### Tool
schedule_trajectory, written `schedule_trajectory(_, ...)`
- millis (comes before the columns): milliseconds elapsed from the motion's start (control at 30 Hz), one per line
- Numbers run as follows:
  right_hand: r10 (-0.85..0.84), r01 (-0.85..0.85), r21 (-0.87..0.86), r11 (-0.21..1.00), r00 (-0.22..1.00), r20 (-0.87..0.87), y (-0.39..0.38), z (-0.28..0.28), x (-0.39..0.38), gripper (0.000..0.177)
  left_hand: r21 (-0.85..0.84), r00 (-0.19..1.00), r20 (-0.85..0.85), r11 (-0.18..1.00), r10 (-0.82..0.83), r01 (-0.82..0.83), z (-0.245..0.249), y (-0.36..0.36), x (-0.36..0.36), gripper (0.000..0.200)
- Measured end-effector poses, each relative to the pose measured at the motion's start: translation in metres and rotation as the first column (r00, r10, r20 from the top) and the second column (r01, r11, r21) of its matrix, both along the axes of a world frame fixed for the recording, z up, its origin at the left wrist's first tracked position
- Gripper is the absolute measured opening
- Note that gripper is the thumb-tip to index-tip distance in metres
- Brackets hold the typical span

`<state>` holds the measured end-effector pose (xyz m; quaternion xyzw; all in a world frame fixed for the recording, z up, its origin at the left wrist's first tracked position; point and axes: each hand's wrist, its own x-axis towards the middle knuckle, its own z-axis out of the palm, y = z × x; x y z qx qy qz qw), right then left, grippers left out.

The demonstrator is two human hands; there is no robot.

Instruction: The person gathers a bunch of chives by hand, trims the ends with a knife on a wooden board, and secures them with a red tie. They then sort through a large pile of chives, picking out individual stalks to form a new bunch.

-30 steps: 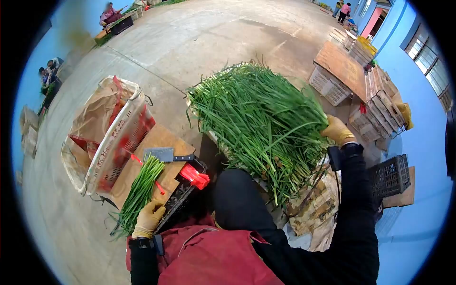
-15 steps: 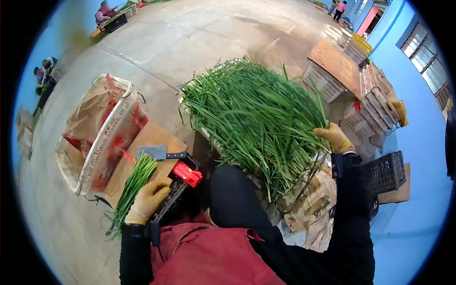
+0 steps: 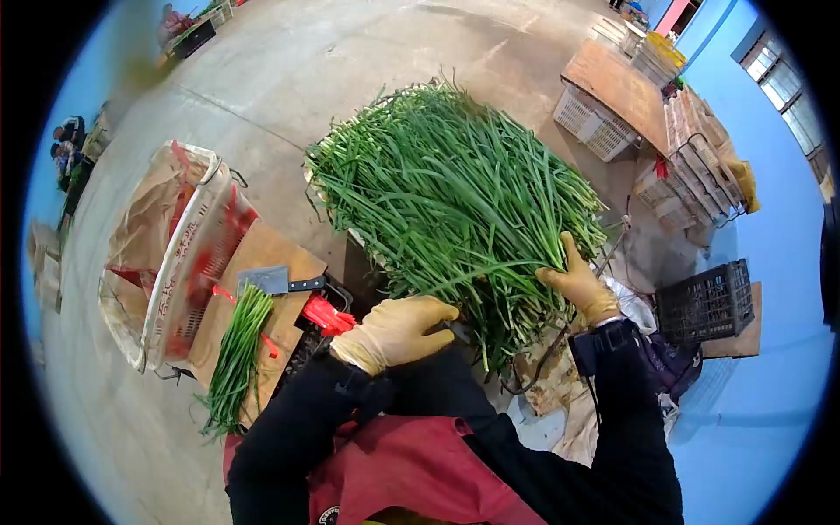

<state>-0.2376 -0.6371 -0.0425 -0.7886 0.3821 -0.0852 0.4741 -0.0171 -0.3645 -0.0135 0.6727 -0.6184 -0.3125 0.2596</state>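
Note:
A large heap of long green garlic chives (image 3: 437, 184) lies before my knees. My right hand (image 3: 582, 287), in a yellowish glove, is at the heap's near right side, thumb and fingers apart around some leaves. My left hand (image 3: 402, 332), gloved alike, is above my lap at the heap's near edge, its fingers apart and nothing visible in them. A smaller bunch of chives (image 3: 238, 359) lies on a wooden board (image 3: 289, 249) to the left. Beside it are a cleaver (image 3: 273, 280) with a black handle and a bundle of red ties (image 3: 328, 315).
A white basket (image 3: 188, 245) lined with brown material stands left of the board. At right are a board-topped crate (image 3: 595, 127), stacked crates (image 3: 691, 166) and a black crate (image 3: 704, 302) by the blue wall (image 3: 744, 350). Other people (image 3: 68, 149) sit far left.
My left hand has left the small bunch and moved right, over my lap. My right hand has shifted left and down along the heap. The view has moved slightly.

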Motion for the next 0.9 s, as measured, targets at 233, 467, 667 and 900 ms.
schedule_trajectory(233,0.112,-0.246,-0.4,0.883,0.937,-0.33,0.028,-0.008,0.006,0.124,-0.033,0.968,0.05,0.969,-0.245,0.246,0.0,-0.057,-0.014,0.036)
schedule_trajectory(467,0.167,-0.169,-0.028,0.985,0.984,-0.063,-0.018,-0.009,0.002,0.103,-0.199,0.902,0.289,0.902,-0.319,0.383,-0.033,-0.088,-0.031,0.053)
schedule_trajectory(667,0.071,-0.085,0.329,0.94,0.996,0.056,-0.023,0.03,0.004,0.066,-0.27,0.897,0.311,0.875,-0.315,0.401,-0.038,-0.117,-0.044,0.064)
schedule_trajectory(900,-0.015,-0.033,0.453,0.891,0.995,0.103,0.003,0.018,-0.005,0.051,-0.118,0.886,0.35,0.924,-0.305,0.365,-0.062,-0.121,-0.047,0.068)
